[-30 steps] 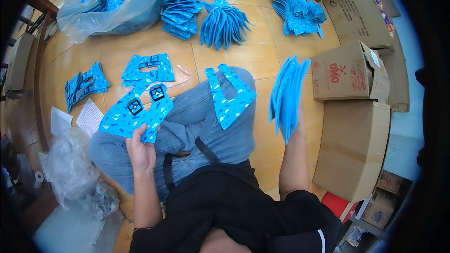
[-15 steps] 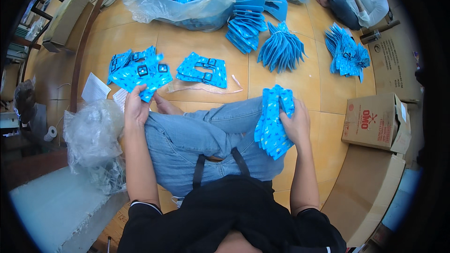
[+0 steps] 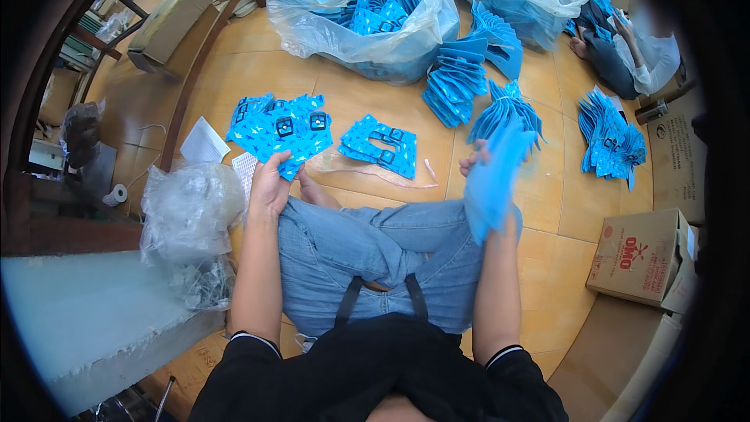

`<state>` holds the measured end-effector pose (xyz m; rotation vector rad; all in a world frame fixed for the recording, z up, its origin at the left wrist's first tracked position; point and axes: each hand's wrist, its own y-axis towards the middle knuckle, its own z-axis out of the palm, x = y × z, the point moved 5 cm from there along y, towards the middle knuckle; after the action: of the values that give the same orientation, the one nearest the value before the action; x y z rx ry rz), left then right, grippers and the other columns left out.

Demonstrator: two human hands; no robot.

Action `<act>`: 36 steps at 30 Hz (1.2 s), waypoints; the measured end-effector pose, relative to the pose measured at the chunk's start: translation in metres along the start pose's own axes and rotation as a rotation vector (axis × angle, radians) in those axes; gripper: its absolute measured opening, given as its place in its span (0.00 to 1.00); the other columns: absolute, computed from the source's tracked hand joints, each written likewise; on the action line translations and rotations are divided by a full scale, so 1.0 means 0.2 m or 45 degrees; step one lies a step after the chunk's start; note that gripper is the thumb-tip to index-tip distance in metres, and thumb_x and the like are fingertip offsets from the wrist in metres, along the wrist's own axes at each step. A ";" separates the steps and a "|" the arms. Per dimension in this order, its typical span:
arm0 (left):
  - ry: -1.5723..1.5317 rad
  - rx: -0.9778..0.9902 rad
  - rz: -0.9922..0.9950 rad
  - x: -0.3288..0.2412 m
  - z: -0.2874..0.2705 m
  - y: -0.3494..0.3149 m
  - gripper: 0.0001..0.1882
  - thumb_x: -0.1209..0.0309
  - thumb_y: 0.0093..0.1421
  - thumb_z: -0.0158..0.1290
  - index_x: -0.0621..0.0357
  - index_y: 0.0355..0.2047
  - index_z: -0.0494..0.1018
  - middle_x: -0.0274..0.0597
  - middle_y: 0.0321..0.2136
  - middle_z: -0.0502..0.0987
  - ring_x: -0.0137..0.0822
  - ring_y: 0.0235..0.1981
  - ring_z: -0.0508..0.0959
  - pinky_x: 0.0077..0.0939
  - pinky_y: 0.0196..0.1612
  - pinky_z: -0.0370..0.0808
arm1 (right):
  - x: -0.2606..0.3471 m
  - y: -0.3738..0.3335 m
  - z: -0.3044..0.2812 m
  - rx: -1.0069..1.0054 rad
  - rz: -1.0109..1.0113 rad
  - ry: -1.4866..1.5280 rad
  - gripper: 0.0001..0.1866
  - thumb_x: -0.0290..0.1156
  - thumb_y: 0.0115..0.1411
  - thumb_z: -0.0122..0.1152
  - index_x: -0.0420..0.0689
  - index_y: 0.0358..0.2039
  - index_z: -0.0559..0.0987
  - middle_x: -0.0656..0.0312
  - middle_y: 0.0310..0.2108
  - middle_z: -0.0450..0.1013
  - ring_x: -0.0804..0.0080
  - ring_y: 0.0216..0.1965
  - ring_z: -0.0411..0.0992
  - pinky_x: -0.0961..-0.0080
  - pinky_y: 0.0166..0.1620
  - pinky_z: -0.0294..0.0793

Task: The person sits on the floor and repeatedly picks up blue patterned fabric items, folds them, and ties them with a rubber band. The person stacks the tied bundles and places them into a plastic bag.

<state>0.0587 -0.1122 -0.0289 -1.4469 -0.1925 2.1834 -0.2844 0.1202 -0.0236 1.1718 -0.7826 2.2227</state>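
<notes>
My left hand [image 3: 271,185] is closed on the near corner of a blue printed fabric piece [image 3: 295,141] with black square buckles, at the edge of a small pile of similar pieces. Over my right knee, my right hand [image 3: 475,158] grips a bundle of blue fabric pieces [image 3: 500,184], smeared by motion and showing a plain blue side. Between the hands, a short stack of buckled blue pieces [image 3: 380,144] lies flat on the floor, beside a thin clear plastic strip [image 3: 375,176].
Beyond lie fanned blue bundles [image 3: 457,82] and two plastic bags [image 3: 367,62] of blue pieces. Another bundle [image 3: 611,141] is at right, near a seated person [image 3: 617,59]. Cardboard boxes [image 3: 641,258] line the right; crumpled clear plastic [image 3: 187,207] and papers [image 3: 205,141] are at left.
My right hand has lifted and turned its bundle, so the printed side has given way to a plain blue one. My left hand keeps its hold. The whole view has shifted.
</notes>
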 end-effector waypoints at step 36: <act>0.002 -0.118 -0.029 0.01 -0.08 0.03 0.17 0.72 0.61 0.54 0.60 0.51 0.69 0.40 0.45 0.78 0.35 0.43 0.79 0.34 0.45 0.78 | -0.10 0.10 -0.12 0.605 0.495 1.542 0.30 0.54 0.69 0.44 0.37 0.47 0.78 0.48 0.42 0.79 0.56 0.42 0.80 0.67 0.41 0.81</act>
<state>0.0711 -0.1195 -0.0393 -1.4890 -0.3124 2.1807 -0.3004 0.1188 -0.0570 -0.3478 0.0574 2.8879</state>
